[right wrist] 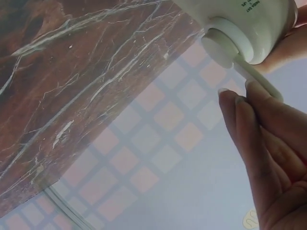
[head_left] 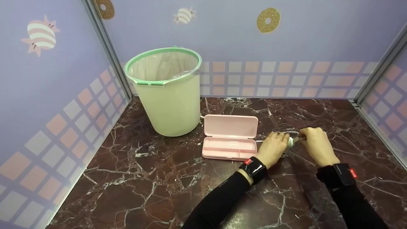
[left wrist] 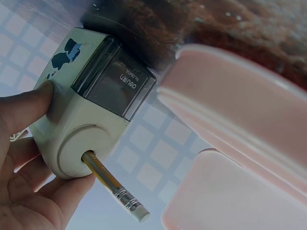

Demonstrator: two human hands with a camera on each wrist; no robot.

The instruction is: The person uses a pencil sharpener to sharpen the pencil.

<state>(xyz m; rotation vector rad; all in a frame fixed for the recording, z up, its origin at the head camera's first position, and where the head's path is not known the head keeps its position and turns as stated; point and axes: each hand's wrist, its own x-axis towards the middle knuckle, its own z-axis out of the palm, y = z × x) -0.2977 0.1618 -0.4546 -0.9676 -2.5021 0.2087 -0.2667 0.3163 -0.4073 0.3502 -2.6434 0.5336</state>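
My left hand [head_left: 274, 148] grips a white crank pencil sharpener [left wrist: 79, 103], its thumb on one side and fingers round the other. A yellow pencil [left wrist: 109, 177] with a white eraser end sticks out of the sharpener's round front hole. The sharpener has a dark clear shavings drawer [left wrist: 115, 81]. On its opposite side, my right hand [head_left: 318, 146] pinches the crank handle [right wrist: 259, 79] between thumb and fingers. Left of the left hand lies an open pink pencil case [head_left: 222, 154] with its lid raised toward the back; the compartments in its base are bare.
A tall pale bin [head_left: 171, 105] with a green rim and a plastic liner stands at the back left, behind the case. Small white specks lie on the dark marble-patterned table [head_left: 133, 184]. Patterned panels [head_left: 222, 38] close in the back and both sides.
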